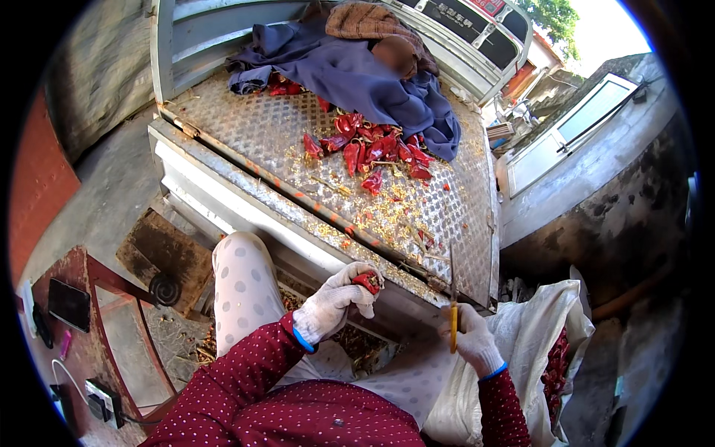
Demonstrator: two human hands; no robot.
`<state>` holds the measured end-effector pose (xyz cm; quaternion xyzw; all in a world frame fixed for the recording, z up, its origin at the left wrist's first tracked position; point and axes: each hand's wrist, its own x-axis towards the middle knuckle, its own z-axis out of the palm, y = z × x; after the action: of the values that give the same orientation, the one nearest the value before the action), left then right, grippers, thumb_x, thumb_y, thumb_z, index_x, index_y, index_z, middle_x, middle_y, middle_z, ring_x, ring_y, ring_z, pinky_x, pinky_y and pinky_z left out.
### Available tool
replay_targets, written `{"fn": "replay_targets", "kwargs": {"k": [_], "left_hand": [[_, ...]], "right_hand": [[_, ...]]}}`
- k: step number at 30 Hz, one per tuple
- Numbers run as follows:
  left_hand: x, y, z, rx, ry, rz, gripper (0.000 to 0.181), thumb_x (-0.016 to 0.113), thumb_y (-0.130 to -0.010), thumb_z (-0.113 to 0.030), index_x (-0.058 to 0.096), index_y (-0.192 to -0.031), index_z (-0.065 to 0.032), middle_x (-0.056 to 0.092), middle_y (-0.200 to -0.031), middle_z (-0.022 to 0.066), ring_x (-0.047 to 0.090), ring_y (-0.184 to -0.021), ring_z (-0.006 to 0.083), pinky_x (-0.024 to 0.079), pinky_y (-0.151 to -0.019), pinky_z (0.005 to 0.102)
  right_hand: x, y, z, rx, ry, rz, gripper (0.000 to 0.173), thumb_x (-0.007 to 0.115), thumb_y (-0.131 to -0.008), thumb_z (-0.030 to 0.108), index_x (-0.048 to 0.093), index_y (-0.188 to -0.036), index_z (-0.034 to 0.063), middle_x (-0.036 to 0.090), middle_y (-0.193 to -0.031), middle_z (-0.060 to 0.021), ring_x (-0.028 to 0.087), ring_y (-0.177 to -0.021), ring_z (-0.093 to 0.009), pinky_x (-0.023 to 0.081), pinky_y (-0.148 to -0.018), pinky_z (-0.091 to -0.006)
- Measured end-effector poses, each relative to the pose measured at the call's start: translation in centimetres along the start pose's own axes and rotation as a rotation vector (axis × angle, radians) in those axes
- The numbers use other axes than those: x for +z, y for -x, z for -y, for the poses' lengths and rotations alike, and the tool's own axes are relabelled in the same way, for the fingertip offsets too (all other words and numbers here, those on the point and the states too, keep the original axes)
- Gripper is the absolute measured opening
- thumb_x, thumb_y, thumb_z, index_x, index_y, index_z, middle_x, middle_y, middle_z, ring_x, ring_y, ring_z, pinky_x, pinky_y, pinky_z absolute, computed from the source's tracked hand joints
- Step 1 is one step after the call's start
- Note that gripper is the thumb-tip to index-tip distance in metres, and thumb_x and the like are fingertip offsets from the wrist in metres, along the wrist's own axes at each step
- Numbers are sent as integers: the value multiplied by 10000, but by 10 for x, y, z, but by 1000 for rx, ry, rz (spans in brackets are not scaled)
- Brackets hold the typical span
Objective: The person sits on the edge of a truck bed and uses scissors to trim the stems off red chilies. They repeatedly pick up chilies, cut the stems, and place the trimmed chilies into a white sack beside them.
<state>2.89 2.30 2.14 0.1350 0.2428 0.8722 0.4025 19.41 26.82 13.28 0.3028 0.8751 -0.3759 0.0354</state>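
Note:
My left hand (329, 304), in a white knit glove, grips a dried red chili pepper (367, 281) just in front of the truck bed's edge. The pepper's cut or stem end faces up. In my gloved right hand (473, 335) is a pair of scissors (453, 324) with yellow handles, its blades pointing away from me over the bed's corner. Whether the blades are apart cannot be told. Beyond both hands, a heap of dried red peppers (380, 146) lies on the metal truck bed (218, 120), among scattered pale seeds (380, 215) and bits of stem.
A dark blue cloth (346, 72) partly covers the peppers, with a brown checked cloth (363, 22) behind it. At my right stands a white woven sack (508, 346) holding red peppers (554, 363). A worn table (61, 274) at left carries a phone (68, 304) and power strip (103, 403).

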Motion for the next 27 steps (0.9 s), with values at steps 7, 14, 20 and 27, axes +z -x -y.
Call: {"fn": "replay_targets", "kwargs": {"k": [7,14,20,27], "left_hand": [[-3,-1,5,63,-110,-52,344,612,-791,90,657,-1115,-15,673,-1016,75,669,-920,187,574,-860,325],[-8,-3,11,151,-165,-60,379,599,-796,104,665,-1147,-22,698,-1077,51,659,-996,146,545,-923,295],[-15,-5,17,175,-210,-67,370,565,-813,108,668,-1142,-24,686,-1090,37,636,-990,122,531,-874,273],[-17,-4,16,236,-301,-68,395,480,-843,143,666,-1154,-12,687,-1068,48,625,-973,121,513,-809,231]], "right_hand": [[39,45,47,-226,580,-88,677,913,-702,474,668,-1159,39,750,-916,-163,752,-854,-337,591,-740,-396],[41,52,59,-440,695,-140,613,906,-712,437,690,-1130,44,721,-809,-104,724,-723,-292,573,-663,-385],[41,55,61,-429,831,-99,593,885,-741,440,679,-1142,56,739,-874,-101,728,-723,-292,573,-659,-409],[52,48,75,-163,879,61,558,774,-866,525,656,-1143,56,754,-872,-143,751,-757,-328,578,-656,-447]]}}
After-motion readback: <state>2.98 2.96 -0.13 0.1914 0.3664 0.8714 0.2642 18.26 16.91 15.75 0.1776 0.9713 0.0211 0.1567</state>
